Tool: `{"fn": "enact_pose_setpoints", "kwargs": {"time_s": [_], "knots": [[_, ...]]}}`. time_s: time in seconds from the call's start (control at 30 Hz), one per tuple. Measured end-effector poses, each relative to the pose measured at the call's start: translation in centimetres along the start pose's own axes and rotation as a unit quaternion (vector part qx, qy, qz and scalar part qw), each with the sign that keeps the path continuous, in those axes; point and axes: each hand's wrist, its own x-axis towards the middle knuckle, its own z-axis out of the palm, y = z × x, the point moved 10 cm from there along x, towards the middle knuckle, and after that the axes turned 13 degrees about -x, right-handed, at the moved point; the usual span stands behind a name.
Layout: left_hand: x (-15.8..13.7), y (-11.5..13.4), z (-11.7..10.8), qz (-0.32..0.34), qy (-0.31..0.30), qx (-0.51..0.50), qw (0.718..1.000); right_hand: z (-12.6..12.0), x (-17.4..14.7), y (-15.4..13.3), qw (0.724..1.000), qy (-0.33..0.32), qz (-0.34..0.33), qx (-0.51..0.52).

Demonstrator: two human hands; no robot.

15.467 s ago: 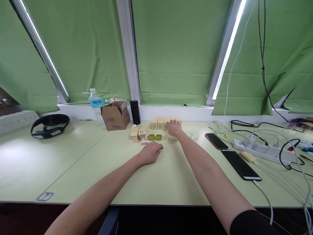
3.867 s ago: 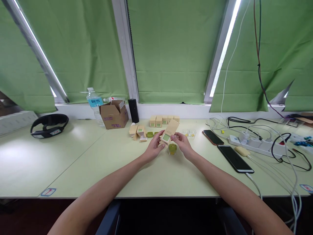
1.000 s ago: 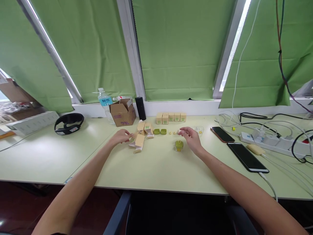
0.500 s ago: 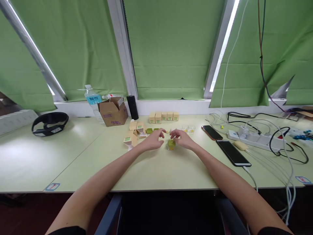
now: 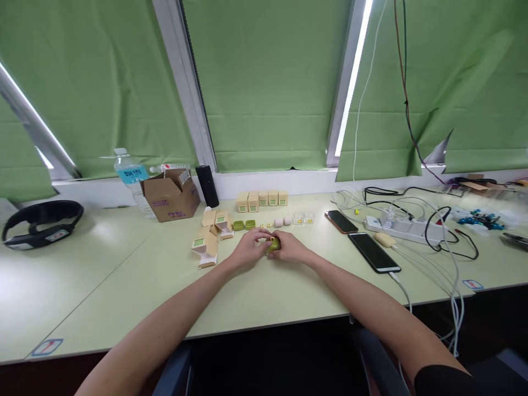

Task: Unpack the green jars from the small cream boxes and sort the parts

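My left hand [image 5: 249, 249] and my right hand [image 5: 289, 247] meet over the table, fingers closed from either side around a small rounded green object [image 5: 273, 245]. It has a yellowish loop on top; fingers hide much of its sides. Just beyond them is a row of small parts: two green cups [image 5: 244, 225], tiny yellow pieces [image 5: 265, 225], two pale pink cylinders [image 5: 282, 222] and clear cups [image 5: 303, 218] with yellow bits inside. Left of the hands lie opened small cardboard boxes [image 5: 210, 240].
Several closed small boxes [image 5: 263, 201] line the back. Farther left are a cardboard carton [image 5: 172, 201], a black cylinder [image 5: 207, 186], a water bottle [image 5: 132, 175] and a black headset [image 5: 43, 223]. To the right lie two phones [image 5: 373, 253], a power strip [image 5: 406, 228] and tangled cables.
My hands have come together and closed on the green object, which stood on the table under my right fingers before. The view has swung slightly to the right.
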Motion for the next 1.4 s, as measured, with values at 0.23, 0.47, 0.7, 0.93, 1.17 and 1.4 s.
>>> {"fn": "enact_pose_setpoints", "kwargs": {"time_s": [0.23,0.47,0.7,0.93,1.17,1.4], "knots": [[0.4,-1.3,-1.5,-0.049,0.077,-0.064,0.994,-0.2,-0.2,0.3,0.994,0.051,0.004,0.093],[0.4,-2.3,-2.5,-0.076,0.129,-0.095,0.984,-0.3,-0.1,0.3,0.993,0.065,0.016,0.103],[0.5,-2.7,-3.3,-0.071,0.18,-0.164,0.967,-0.8,0.0,0.5,0.992,0.069,0.007,0.104],[0.2,-5.8,-4.9,-0.159,0.257,-0.31,0.901,-1.8,0.6,2.0,0.998,0.055,0.029,0.006],[-0.1,-6.7,-4.1,-0.199,0.26,-0.347,0.879,-7.2,0.9,7.0,0.959,0.048,0.116,-0.255],[-0.2,-7.3,-3.7,-0.215,0.264,-0.351,0.872,-7.8,0.8,8.9,0.928,0.043,0.148,-0.34]]}}
